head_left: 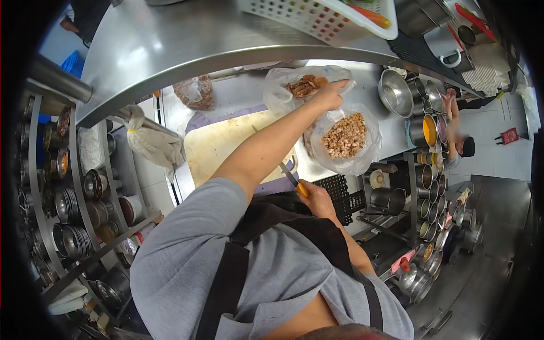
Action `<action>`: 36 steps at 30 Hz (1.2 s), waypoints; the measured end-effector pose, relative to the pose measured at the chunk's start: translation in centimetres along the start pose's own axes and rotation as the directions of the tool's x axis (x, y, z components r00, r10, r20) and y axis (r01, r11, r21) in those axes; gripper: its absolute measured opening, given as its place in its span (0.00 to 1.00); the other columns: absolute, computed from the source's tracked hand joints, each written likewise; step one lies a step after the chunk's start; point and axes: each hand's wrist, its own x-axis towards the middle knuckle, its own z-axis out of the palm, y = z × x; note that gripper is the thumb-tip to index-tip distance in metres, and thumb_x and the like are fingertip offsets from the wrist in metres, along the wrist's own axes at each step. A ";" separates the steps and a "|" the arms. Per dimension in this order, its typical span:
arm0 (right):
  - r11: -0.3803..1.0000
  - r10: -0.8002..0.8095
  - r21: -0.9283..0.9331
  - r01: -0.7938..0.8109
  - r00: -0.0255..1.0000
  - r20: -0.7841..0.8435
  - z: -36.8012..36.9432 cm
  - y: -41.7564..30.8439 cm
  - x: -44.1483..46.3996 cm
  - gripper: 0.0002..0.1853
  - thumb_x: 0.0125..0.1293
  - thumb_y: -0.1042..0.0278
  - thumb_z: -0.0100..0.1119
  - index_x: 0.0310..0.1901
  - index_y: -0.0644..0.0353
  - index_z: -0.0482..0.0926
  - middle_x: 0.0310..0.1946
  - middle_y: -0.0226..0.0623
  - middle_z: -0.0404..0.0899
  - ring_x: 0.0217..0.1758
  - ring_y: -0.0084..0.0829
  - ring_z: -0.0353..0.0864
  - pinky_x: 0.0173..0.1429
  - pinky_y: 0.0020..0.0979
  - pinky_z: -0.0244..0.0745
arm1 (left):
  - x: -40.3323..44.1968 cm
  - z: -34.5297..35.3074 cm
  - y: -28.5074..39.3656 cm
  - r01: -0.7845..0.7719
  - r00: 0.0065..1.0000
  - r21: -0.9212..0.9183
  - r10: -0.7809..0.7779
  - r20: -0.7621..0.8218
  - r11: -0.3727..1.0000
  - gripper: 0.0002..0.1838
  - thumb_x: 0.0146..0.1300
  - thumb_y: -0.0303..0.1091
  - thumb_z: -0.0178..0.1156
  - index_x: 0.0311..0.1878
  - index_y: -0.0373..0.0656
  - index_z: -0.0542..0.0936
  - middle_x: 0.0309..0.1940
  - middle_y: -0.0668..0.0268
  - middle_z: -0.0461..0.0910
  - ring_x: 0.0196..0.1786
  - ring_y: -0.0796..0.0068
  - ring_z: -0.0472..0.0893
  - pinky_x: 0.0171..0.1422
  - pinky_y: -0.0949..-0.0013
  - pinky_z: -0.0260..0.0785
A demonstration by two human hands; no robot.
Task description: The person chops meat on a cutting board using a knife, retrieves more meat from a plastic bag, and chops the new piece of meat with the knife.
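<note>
By the left hand (328,96), one bag (276,86) holds strips (306,85), another bag (372,141) cubes (344,136)

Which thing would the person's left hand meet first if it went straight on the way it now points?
The left hand would likely meet the loose edge of the clear plastic bag of brown strips, though depth is unclear.

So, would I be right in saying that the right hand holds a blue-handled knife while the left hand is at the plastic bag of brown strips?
Not quite: the knife in the right hand has an orange handle, not a blue one, as the head view shows. The left hand is at the plastic bag of brown strips.
</note>
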 end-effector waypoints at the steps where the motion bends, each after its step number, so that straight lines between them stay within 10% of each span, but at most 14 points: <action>1: 1.000 0.000 0.008 0.000 1.000 -0.008 -0.4 0.1 0.3 0.22 0.61 0.69 0.66 0.58 0.60 0.78 0.39 0.56 0.82 0.43 0.52 0.84 0.47 0.40 0.77 | 0.6 -0.6 -0.9 -0.079 0.997 0.113 0.080 -0.005 0.990 0.23 0.54 0.36 0.60 0.56 0.47 0.82 0.47 0.47 0.82 0.49 0.52 0.82 0.57 0.57 0.72; 2: 1.000 -0.017 -0.006 0.017 1.000 0.009 -0.8 0.2 0.4 0.22 0.61 0.69 0.66 0.57 0.60 0.78 0.39 0.55 0.82 0.43 0.52 0.84 0.46 0.41 0.77 | 1.3 -1.3 -1.8 -0.155 0.987 0.223 0.159 0.000 0.962 0.23 0.54 0.36 0.60 0.55 0.48 0.82 0.45 0.47 0.83 0.48 0.52 0.82 0.56 0.57 0.72; 4: 1.000 -0.024 -0.016 0.025 0.999 0.023 -1.2 1.0 0.6 0.21 0.60 0.68 0.67 0.56 0.60 0.79 0.39 0.54 0.83 0.42 0.52 0.83 0.46 0.42 0.77 | 3.4 -4.0 -2.5 0.220 0.943 0.155 -0.251 0.218 0.963 0.18 0.52 0.33 0.59 0.48 0.46 0.84 0.38 0.49 0.83 0.41 0.54 0.82 0.49 0.58 0.72; 6: 0.996 -0.091 -0.008 0.091 0.996 0.012 -1.0 2.3 0.9 0.21 0.59 0.67 0.68 0.55 0.60 0.79 0.39 0.52 0.83 0.42 0.52 0.83 0.46 0.42 0.76 | 3.3 -6.2 -3.8 -0.050 0.985 0.265 0.003 0.175 0.963 0.13 0.49 0.31 0.60 0.40 0.43 0.83 0.32 0.52 0.81 0.37 0.58 0.82 0.42 0.58 0.71; 11: 0.997 -0.079 0.005 0.079 0.995 0.060 -2.4 2.0 1.5 0.20 0.59 0.66 0.68 0.54 0.60 0.80 0.40 0.51 0.83 0.42 0.51 0.83 0.46 0.43 0.76 | 6.9 -5.6 -7.8 -0.164 0.962 0.470 0.034 0.272 0.868 0.11 0.51 0.33 0.60 0.39 0.42 0.83 0.35 0.51 0.83 0.39 0.52 0.83 0.47 0.56 0.73; 14: 0.997 -0.068 -0.020 0.070 0.994 0.087 -3.5 1.5 1.8 0.20 0.59 0.67 0.68 0.54 0.59 0.80 0.40 0.50 0.83 0.43 0.51 0.83 0.46 0.42 0.77 | 7.6 -3.3 -9.1 -0.455 0.888 0.795 0.268 0.374 0.400 0.13 0.56 0.32 0.59 0.44 0.45 0.86 0.44 0.53 0.84 0.48 0.55 0.83 0.56 0.59 0.73; 25: 0.999 -0.023 0.038 0.023 1.000 0.012 -1.1 1.3 0.7 0.17 0.58 0.66 0.67 0.49 0.57 0.81 0.38 0.50 0.83 0.43 0.53 0.82 0.47 0.48 0.76 | 4.8 -6.6 -3.0 -0.094 0.874 0.769 -0.318 0.368 0.632 0.18 0.52 0.42 0.64 0.40 0.38 0.86 0.44 0.47 0.83 0.50 0.51 0.83 0.55 0.54 0.75; 36: 1.000 0.014 0.007 -0.014 0.995 -0.098 1.9 -0.8 -1.2 0.21 0.58 0.67 0.66 0.54 0.59 0.80 0.38 0.54 0.83 0.44 0.53 0.82 0.48 0.46 0.77 | -0.1 -12.7 -3.2 -0.050 0.965 0.678 -0.139 0.221 0.733 0.15 0.51 0.40 0.64 0.37 0.39 0.86 0.39 0.49 0.84 0.46 0.50 0.84 0.51 0.53 0.75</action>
